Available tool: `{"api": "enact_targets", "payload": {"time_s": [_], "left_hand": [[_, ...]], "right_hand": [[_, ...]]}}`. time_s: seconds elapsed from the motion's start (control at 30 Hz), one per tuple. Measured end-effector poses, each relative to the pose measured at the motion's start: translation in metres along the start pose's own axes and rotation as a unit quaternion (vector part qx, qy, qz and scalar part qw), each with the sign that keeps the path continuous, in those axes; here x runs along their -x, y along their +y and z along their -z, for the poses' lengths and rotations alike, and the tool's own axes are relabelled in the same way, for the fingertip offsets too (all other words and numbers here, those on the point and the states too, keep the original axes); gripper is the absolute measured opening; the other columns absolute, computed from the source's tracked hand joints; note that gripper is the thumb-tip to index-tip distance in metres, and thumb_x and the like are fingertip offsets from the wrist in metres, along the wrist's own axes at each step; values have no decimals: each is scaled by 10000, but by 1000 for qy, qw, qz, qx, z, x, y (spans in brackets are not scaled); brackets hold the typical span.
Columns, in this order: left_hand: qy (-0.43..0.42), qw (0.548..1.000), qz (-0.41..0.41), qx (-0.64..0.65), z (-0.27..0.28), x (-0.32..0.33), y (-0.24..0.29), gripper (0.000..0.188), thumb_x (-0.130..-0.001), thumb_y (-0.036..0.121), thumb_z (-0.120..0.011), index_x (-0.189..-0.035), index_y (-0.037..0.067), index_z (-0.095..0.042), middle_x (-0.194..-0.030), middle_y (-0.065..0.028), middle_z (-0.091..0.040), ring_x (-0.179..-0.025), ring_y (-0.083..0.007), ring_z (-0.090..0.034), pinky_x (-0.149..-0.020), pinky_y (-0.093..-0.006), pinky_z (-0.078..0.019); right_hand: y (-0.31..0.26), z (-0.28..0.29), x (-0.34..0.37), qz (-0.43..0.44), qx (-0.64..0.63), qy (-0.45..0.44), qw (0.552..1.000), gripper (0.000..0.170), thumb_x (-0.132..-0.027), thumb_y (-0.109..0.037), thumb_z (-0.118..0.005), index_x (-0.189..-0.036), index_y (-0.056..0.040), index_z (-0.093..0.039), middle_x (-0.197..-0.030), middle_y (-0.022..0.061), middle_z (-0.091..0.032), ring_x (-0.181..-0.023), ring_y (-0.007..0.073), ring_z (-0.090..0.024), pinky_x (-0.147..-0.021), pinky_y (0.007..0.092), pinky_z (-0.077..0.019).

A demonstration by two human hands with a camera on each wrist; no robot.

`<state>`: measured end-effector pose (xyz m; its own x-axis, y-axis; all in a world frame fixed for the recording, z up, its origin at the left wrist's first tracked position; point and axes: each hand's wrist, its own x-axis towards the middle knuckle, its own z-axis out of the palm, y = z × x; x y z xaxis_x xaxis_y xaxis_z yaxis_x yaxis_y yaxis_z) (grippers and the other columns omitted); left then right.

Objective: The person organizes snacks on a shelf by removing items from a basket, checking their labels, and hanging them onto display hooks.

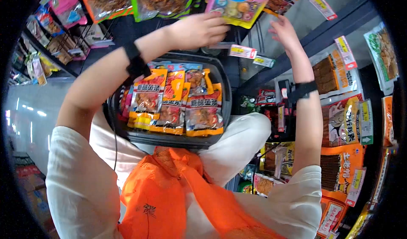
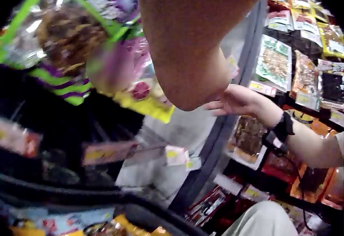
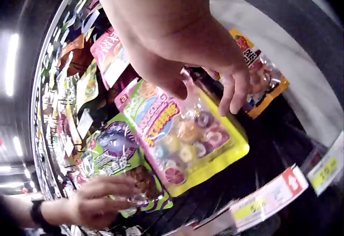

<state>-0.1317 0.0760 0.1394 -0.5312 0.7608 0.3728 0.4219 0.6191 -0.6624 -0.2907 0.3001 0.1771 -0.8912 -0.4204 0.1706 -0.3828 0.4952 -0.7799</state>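
Against the lower left of a pink and yellow candy bag [image 1: 239,3] lies my left hand [image 1: 201,30], its fingers extended and loosely bent. In the right wrist view it is beside a green and purple bag [image 3: 141,182]; contact is unclear. My right hand [image 3: 199,59] reaches over the upper part of the candy bag [image 3: 188,139], thumb apart from the fingers. Its fingertips overlap the edge of an orange-edged snack bag [image 3: 263,80], with no grip visible. A black basket [image 1: 169,142] between the legs holds several orange snack packets [image 1: 205,111].
Price tags [image 1: 242,51] line the shelf edge below the hanging bags. A dark shelf post [image 1: 335,25] slants behind the right forearm. More snack bags [image 1: 339,167] hang at the right. Other packets [image 1: 68,8] hang at the upper left.
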Motion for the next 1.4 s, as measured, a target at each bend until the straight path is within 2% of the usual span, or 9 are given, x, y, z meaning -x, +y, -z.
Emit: {"api": "enact_targets", "payload": {"time_s": [0.1,0.13,0.33,0.53,0.63,0.8,1.0,1.13,1.4], "left_hand": [[-102,986,85,97,-27,90,32,230,-704,147,-498,-910,65,-557,-1021,-66,-526,-1054,-223,-466,-920,-332,-372],[-164,969,122,138,-35,118,42,208,-703,137,-496,-887,63,-560,-993,-68,-527,-1032,-229,-474,-905,-334,-380],[-360,877,288,136,-52,232,90,297,-714,150,-531,-993,59,-576,-1103,-94,-508,-1082,-258,-432,-904,-347,-364],[-444,815,310,207,-53,277,101,289,-720,186,-548,-967,41,-589,-1093,-109,-515,-1069,-261,-443,-907,-344,-362],[-403,823,311,254,-65,267,96,302,-706,205,-573,-957,38,-592,-1083,-130,-528,-1020,-278,-495,-854,-367,-410],[-374,795,342,333,-42,225,80,311,-742,227,-578,-993,44,-582,-1097,-130,-526,-981,-294,-529,-801,-387,-446],[-120,821,387,403,-47,224,79,588,-774,325,-597,-1237,42,-371,-1168,-172,-481,-1045,-335,-489,-873,-394,-409],[-24,761,436,480,-43,215,60,746,-772,362,-617,-1289,-28,-247,-1274,-245,-367,-1174,-327,-388,-967,-348,-326],[55,644,502,575,-42,196,63,688,-761,247,-661,-1287,-7,-298,-1107,-136,-537,-1015,-176,-510,-893,-286,-385]], "right_hand": [[12,-40,27,-20,-129,-54,990,641,-808,-178,-554,-1283,64,-197,-1020,166,-523,-738,176,-596,-552,258,-482],[9,-62,43,-40,-171,-45,983,500,-821,-182,-530,-1204,74,-337,-920,152,-556,-672,182,-605,-513,252,-489],[36,-200,98,-162,-22,-383,909,302,-820,-257,-521,-965,7,-504,-825,82,-581,-661,172,-606,-541,251,-497],[48,-295,138,-246,91,-428,865,439,-816,-303,-533,-1119,-2,-436,-923,154,-576,-711,218,-602,-537,311,-503],[28,-314,157,-336,-14,-287,897,291,-825,-204,-549,-1017,7,-491,-841,118,-589,-580,164,-564,-455,267,-435],[26,-335,155,-246,-28,-342,907,105,-830,-169,-538,-829,-65,-551,-649,7,-571,-508,70,-475,-421,207,-340],[-13,-304,121,-61,-178,-289,938,165,-836,-125,-525,-930,-3,-586,-856,31,-603,-764,97,-542,-692,224,-415],[-45,-260,121,10,-230,-296,927,227,-858,-141,-500,-1045,-13,-524,-1002,48,-582,-902,111,-548,-829,256,-406],[-54,-202,126,-5,-462,-293,837,281,-888,-152,-419,-1124,0,-440,-1115,109,-522,-1029,187,-516,-901,340,-398]]}}
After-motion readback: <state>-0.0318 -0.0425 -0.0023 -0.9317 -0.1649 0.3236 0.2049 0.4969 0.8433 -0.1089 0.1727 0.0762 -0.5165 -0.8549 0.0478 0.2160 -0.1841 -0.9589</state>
